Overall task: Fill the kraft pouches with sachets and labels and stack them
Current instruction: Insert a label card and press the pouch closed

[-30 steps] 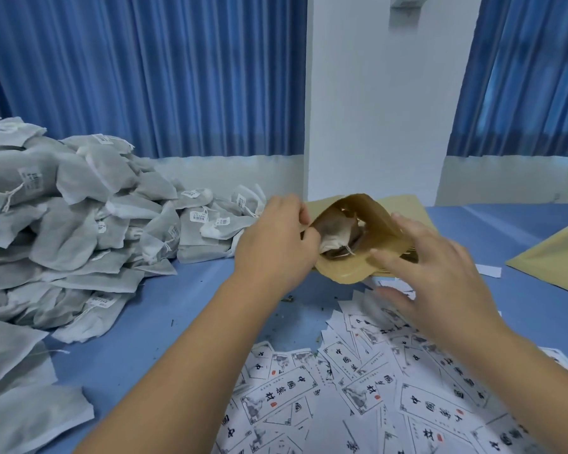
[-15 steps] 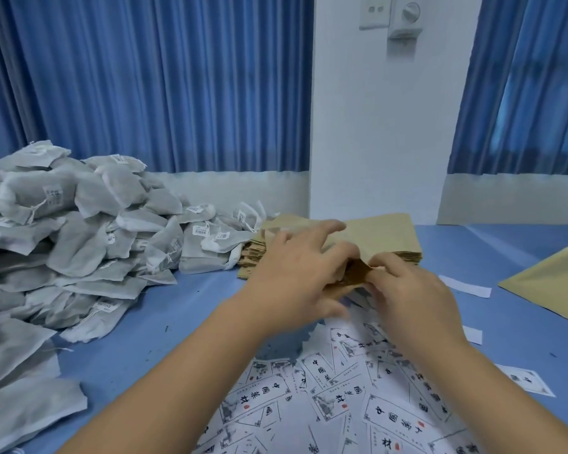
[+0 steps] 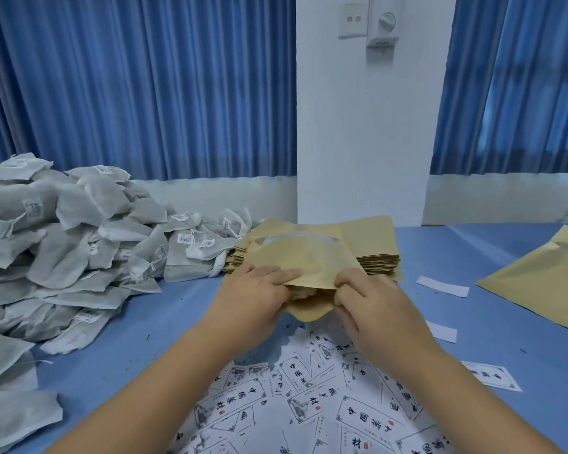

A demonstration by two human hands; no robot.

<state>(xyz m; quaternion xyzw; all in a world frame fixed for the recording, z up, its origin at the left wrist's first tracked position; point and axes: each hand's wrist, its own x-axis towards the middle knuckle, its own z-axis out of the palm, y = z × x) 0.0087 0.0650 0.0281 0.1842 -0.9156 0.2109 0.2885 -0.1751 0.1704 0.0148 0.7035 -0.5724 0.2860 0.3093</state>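
Note:
A kraft pouch lies flat in front of me with its mouth toward me, partly on the stack of kraft pouches. My left hand pinches the mouth's left side. My right hand pinches its right side. A pale sachet shows just inside the mouth between my hands. A big heap of grey sachets fills the left of the table. Printed paper labels lie scattered under my forearms.
A blue table carries everything. Another kraft pouch lies at the far right. Blank white slips lie to the right of my hands. A white pillar and blue curtains stand behind the table.
The pouch was held up open with a sachet visible inside. It has come down flat by the stack, and both hands have moved to its mouth.

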